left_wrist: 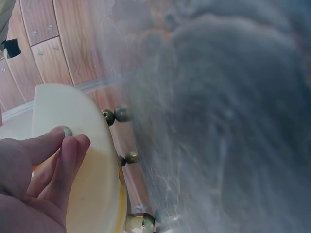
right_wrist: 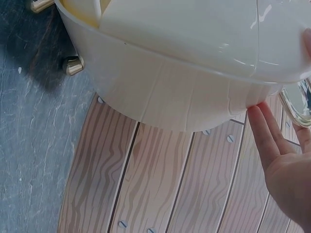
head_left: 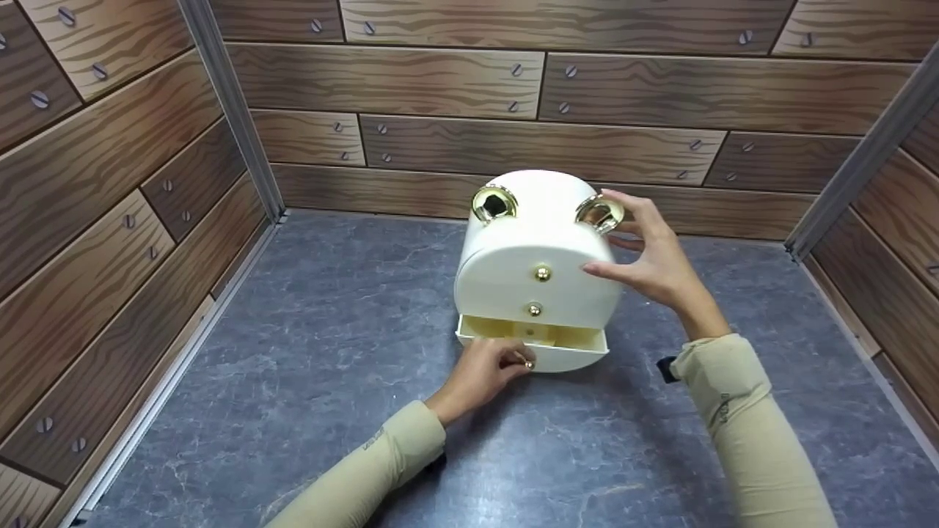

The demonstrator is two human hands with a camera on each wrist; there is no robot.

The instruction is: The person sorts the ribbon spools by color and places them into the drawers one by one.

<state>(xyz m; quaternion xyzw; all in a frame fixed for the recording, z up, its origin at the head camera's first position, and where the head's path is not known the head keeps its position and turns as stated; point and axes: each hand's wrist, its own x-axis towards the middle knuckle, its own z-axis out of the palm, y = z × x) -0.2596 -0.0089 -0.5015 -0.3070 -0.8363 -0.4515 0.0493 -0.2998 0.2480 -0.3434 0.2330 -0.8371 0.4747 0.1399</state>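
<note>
A glossy white storage box point(head_left: 499, 286) with a rounded body stands on the floor, with two round gold ears point(head_left: 600, 213) on top and gold knobs point(head_left: 542, 273) down its front. Its bottom drawer point(head_left: 568, 359) is pulled partly out, showing a cream inside with dividers. My left hand point(head_left: 480, 374) pinches the small knob point(left_wrist: 67, 131) of that drawer between thumb and fingers. Around the box's upper right side, my right hand point(head_left: 656, 253) is spread near one ear, its thumb at the front. In the right wrist view its straight fingertips point(right_wrist: 256, 109) touch the box's side.
Wood-patterned panels point(head_left: 440, 81) with printed screws form walls behind and at both sides, joined by grey metal posts point(head_left: 231, 103). The grey marbled surface point(head_left: 330, 315) extends around the box. Small gold feet point(right_wrist: 74, 66) show under it.
</note>
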